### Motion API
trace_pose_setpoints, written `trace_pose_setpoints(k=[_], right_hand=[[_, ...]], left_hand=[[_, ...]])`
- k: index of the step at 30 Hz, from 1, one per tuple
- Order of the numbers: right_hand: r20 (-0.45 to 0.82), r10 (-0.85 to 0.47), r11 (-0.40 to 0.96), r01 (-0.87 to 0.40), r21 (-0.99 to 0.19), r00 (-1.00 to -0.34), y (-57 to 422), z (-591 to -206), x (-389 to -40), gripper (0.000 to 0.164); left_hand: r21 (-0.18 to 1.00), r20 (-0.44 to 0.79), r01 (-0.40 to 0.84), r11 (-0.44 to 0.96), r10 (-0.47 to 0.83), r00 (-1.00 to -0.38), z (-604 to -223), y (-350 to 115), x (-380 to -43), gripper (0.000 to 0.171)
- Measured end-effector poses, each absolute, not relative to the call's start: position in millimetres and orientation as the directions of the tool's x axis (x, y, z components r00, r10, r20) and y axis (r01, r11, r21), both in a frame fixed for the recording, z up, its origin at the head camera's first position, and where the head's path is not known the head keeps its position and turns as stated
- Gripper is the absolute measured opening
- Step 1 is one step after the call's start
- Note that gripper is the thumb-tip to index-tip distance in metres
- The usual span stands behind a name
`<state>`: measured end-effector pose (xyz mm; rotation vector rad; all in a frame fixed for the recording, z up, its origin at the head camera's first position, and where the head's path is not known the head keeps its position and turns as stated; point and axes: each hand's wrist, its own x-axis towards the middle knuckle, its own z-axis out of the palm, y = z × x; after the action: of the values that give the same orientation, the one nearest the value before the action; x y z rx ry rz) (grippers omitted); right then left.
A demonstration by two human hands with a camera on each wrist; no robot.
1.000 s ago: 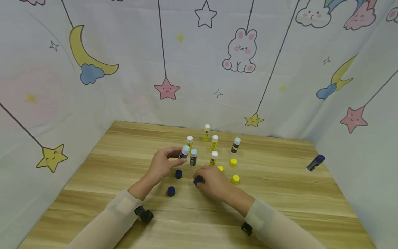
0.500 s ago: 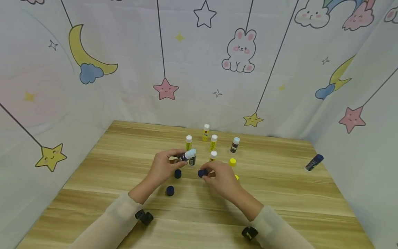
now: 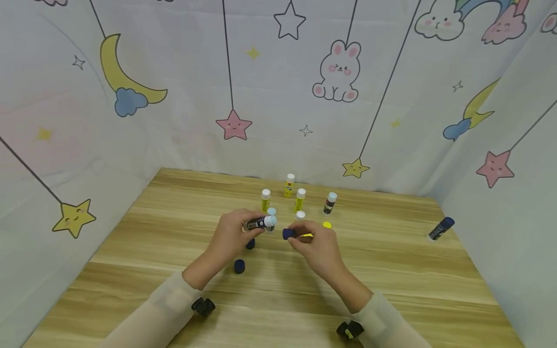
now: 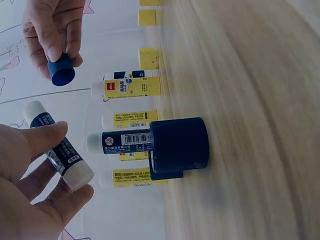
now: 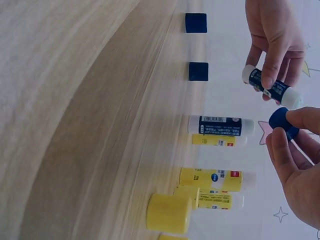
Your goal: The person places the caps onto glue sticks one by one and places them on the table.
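We see the left hand [image 3: 234, 235], fingers curled, hold 1 blue glue stick [image 3: 257, 223] over the table [image 3: 270, 309], maybe so a white end faces 1 blue cap [image 3: 287, 234]. The right hand [image 3: 319, 243] pinches that cap's sides, probably leaving its hole free.

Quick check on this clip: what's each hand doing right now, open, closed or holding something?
Left hand: closed, holding an uncapped navy glue stick.
Right hand: closed, pinching a navy cap, apart from the stick.

Room to pass lies right of the standing glue sticks [image 3: 300, 202] (mostly yellow); gaps among them, half-hidden, seem tight.
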<state>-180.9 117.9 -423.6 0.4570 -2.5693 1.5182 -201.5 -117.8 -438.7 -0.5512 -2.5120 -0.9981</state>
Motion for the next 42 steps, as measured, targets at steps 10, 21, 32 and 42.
trace_pose_setpoints(k=[10, 21, 32, 42], right_hand=[[0.269, -0.115, 0.278, -0.291, -0.916, -0.956, 120.8, -424.6, -178.6, 0.023], [0.270, -0.115, 0.227, -0.290, -0.930, -0.956, 119.0, -426.1, -176.8, 0.024], [0.250, -0.110, 0.214, -0.268, -0.939, -0.962, 114.1, -426.1, -174.4, 0.022], [0.255, -0.102, 0.206, -0.271, -0.940, -0.962, 112.8, -429.6, -174.5, 0.022]], left_hand=[[0.347, 0.623, 0.591, 0.728, 0.293, -0.726, -435.3, -112.1, -198.1, 0.038], [0.264, 0.647, 0.611, 0.746, 0.333, -0.686, -433.3, -105.8, -193.2, 0.038], [0.204, 0.656, 0.609, 0.767, 0.354, -0.666, -433.6, -103.2, -190.2, 0.032], [0.153, 0.677, 0.624, 0.766, 0.378, -0.631, -436.5, -102.7, -189.3, 0.032]])
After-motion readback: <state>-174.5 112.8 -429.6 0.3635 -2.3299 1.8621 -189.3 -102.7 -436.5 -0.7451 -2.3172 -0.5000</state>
